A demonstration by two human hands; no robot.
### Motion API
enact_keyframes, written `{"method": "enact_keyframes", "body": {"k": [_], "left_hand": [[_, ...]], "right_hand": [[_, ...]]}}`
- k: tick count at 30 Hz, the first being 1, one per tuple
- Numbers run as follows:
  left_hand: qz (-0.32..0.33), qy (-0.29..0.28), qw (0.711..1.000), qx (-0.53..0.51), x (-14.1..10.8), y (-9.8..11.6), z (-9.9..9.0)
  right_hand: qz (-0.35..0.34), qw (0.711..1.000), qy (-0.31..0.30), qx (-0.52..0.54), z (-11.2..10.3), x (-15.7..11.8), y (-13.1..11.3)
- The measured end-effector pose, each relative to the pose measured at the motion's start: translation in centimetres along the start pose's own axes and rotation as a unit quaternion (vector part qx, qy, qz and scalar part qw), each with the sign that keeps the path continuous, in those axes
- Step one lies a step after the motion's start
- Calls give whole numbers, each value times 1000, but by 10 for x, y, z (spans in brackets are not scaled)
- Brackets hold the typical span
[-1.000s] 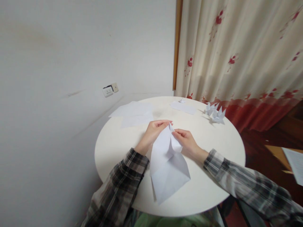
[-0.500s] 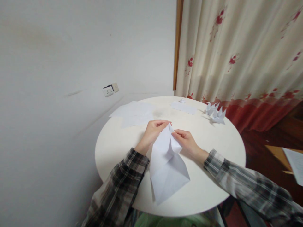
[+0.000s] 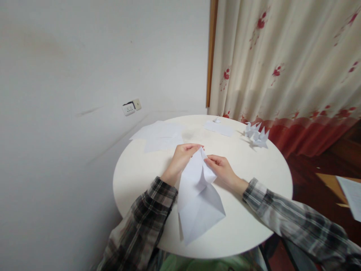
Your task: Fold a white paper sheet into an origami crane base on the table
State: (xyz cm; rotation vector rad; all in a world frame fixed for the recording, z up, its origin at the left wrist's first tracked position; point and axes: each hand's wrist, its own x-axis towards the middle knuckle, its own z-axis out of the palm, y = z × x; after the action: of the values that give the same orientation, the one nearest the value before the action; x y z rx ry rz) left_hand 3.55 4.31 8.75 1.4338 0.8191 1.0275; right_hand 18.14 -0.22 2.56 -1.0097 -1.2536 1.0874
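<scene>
A partly folded sheet of white paper (image 3: 199,205) is held over the front half of the round white table, its narrow tip pointing away from me. My left hand (image 3: 182,160) pinches the paper close to that tip, thumb on top. On the right edge, a little below the tip, my right hand (image 3: 222,167) grips a raised flap between thumb and fingers. Creases cross the paper, and its wide lower part spreads toward me. Fingers under the paper are hidden.
The table (image 3: 135,177) stands beside a wall with a power socket (image 3: 129,109). Loose white sheets (image 3: 160,131) lie at the back left. Folded paper cranes (image 3: 259,137) stand at the right edge; a small one (image 3: 217,120) is near another sheet (image 3: 218,128). A curtain (image 3: 282,75) hangs behind.
Both hands keep the same grip. The paper's lower end has shifted very slightly to the left; its tip has barely moved.
</scene>
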Motion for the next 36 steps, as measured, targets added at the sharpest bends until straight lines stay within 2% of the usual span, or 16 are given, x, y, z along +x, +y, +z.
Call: {"method": "enact_keyframes", "body": {"k": [13, 20, 28, 36], "left_hand": [[12, -26, 1000, 10, -2, 4, 0], [-7, -49, 999, -15, -2, 2, 0], [7, -29, 1000, 0, 2, -4, -1], [32, -20, 999, 21, -1, 0, 1]], "right_hand": [[2, 1000, 28, 10, 1, 1, 1], [0, 1000, 26, 6, 0, 1, 1], [3, 1000, 5, 10, 0, 1, 2], [-5, 1000, 2, -1, 1, 0, 0]]}}
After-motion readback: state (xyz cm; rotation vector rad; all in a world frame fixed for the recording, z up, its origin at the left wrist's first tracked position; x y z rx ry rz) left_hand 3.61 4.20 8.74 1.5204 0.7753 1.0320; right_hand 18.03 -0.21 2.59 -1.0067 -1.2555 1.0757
